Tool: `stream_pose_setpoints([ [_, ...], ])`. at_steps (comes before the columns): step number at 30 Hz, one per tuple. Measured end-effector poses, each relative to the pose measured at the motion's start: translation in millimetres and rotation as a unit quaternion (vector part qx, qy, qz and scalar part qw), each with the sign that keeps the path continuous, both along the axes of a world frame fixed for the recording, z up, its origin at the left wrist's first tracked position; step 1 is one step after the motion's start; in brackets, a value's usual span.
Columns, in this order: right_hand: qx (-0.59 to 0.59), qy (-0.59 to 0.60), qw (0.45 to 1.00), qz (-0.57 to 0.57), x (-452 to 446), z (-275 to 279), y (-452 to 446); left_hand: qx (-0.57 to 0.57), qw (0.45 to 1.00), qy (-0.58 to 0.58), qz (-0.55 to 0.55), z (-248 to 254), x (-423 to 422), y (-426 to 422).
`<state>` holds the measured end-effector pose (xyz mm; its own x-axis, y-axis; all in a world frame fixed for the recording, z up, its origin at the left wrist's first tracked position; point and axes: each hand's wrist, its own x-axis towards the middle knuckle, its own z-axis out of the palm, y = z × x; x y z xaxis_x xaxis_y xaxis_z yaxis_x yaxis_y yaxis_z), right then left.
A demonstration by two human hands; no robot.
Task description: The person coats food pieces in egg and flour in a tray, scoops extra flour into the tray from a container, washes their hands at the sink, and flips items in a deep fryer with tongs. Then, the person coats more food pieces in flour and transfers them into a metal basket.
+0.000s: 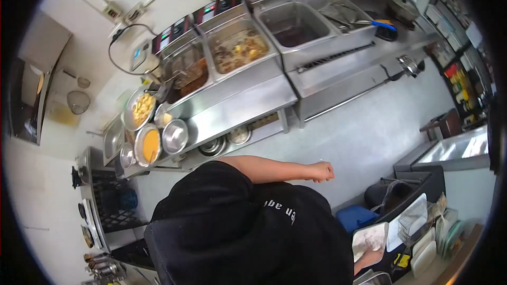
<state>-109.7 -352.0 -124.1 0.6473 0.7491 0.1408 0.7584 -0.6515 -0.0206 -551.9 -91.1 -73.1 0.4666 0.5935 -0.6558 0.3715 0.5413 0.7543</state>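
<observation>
Currently I see the left hand (319,171) out over the floor (340,148), level with the shirt front, fingers curled closed; I cannot tell if anything is inside. Right hand (372,256) reaches into a pale tray (386,231) at lower right, at the white powdery contents (369,237); I cannot tell whether its fingers are gripping. Tray location, as I note it: just beside a blue item (355,217), with a wire basket (414,221) on its other side. Across the floor, I log fryer vats (269,66) and metal bowls (175,136).
</observation>
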Motion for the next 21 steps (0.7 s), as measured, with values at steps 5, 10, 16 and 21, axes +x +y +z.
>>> stream_pose_setpoints([
  [5,0.0,-0.012,0.999,0.039,19.5,-12.9,-11.9,-0.011,0.995,0.037,0.093,-10.4,-139.6,4.3],
  [10,0.572,0.547,0.591,-0.156,54.0,-52.4,11.3,0.016,0.981,0.033,0.188,-8.5,-241.5,-15.5],
  [16,0.255,0.94,0.054,0.22,-186.4,108.7,246.8,0.069,0.953,0.09,0.281,1.8,-306.0,-78.7],
  [21,0.238,0.925,0.127,0.268,-401.1,144.4,388.3,0.076,0.893,0.172,0.408,20.3,-357.1,-151.7],
])
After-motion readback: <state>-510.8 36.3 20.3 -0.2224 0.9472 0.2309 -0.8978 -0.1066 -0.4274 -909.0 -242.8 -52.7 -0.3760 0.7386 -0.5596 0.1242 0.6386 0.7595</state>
